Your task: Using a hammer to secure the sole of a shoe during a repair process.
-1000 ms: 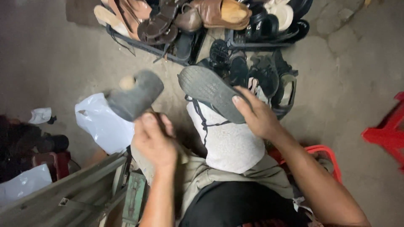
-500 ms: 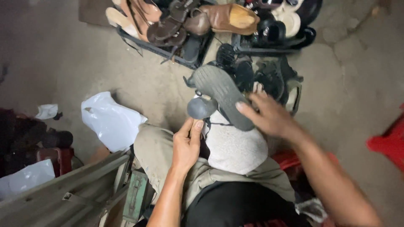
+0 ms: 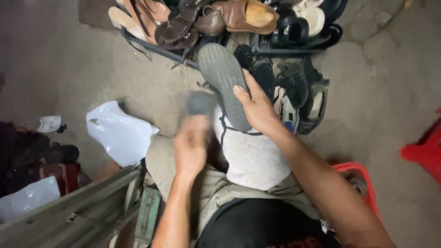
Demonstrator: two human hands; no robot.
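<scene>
Head view only. Your right hand (image 3: pixel 257 108) grips the dark shoe (image 3: pixel 225 82) by its near end, fingers wrapped over the edge, sole turned up toward you and toe pointing far. It is propped over your knee on the pale cloth (image 3: pixel 252 151), which gives the sole a backing while it faces the other hand.

Your left hand (image 3: pixel 190 144) is closed round a small dark grey object (image 3: pixel 198 102), blurred; likely a brush or a pad, can't tell which. It sits just left of the sole, near its edge; contact isn't clear through the blur.

Far side: a rack of shoes and sandals (image 3: pixel 183 27) on the floor, brown leather shoe (image 3: pixel 245 16) on top, black pairs (image 3: pixel 298 82) spilled just right of the held shoe, all within reach.

Left: a white plastic bag (image 3: pixel 117 133) flat on the concrete floor (image 3: pixel 59 64), more dark items at the far left edge. Near left: a grey metal box (image 3: pixel 82 211), lid open toward you. Right: a red plastic stool (image 3: pixel 422 147), partly out of frame.
</scene>
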